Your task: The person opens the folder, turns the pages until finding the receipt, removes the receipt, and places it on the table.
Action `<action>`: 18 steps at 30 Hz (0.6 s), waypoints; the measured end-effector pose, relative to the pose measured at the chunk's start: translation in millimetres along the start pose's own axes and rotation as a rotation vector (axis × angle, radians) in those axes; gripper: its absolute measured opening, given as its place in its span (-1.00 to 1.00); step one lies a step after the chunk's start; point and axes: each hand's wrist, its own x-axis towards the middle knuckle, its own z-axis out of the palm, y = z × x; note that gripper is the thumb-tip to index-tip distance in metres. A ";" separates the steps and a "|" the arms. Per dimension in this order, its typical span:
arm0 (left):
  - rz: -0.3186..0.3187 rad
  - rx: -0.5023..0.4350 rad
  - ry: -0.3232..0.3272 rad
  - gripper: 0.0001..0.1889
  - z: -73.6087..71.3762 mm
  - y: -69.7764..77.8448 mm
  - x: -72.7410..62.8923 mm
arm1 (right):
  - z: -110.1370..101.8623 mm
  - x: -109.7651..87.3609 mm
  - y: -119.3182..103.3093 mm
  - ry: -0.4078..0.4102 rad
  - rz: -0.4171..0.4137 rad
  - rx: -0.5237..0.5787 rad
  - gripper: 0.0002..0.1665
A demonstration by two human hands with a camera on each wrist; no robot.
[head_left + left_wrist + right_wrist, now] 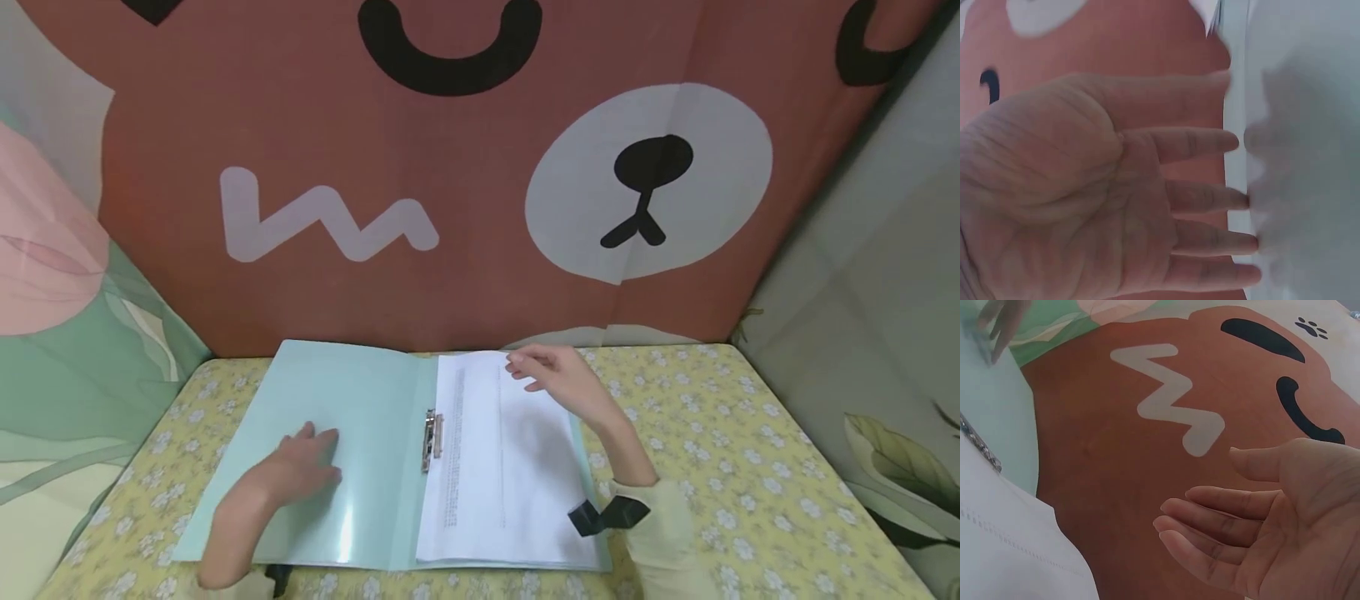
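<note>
A pale green file folder [367, 492] lies spread wide on the table. White printed sheets [540, 475] rest on its right side, beside a metal clip [431, 442] at the spine. My left hand [288, 471] is over the folder's left cover, its fingers extended; in the left wrist view the fingertips of that hand [1110, 194] are right at the cover's surface. Above the upper right part of the sheets is my right hand [558, 379], fingers loosely bent. The right wrist view shows this hand [1260, 519] with its palm bare and nothing in it.
The table [750, 475] has a yellow floral cloth. Right behind it hangs a brown curtain [465, 292] with a cartoon bear. Patterned fabric [862, 317] closes off the right side, and a green and pink one [60, 375] the left.
</note>
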 end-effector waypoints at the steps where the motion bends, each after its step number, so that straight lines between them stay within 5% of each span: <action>1: 0.006 -0.009 -0.014 -0.38 4.2 8.5 1.5 | -1.3 -0.2 1.2 0.009 0.002 -0.003 -0.58; 7: 0.058 -0.019 -0.016 -0.44 29.1 41.2 11.1 | -9.7 1.5 7.0 0.044 0.027 -0.004 -0.60; 18: 0.053 -0.053 -0.025 -0.32 43.4 48.3 18.1 | -18.5 6.5 22.9 0.155 0.036 -0.001 -0.60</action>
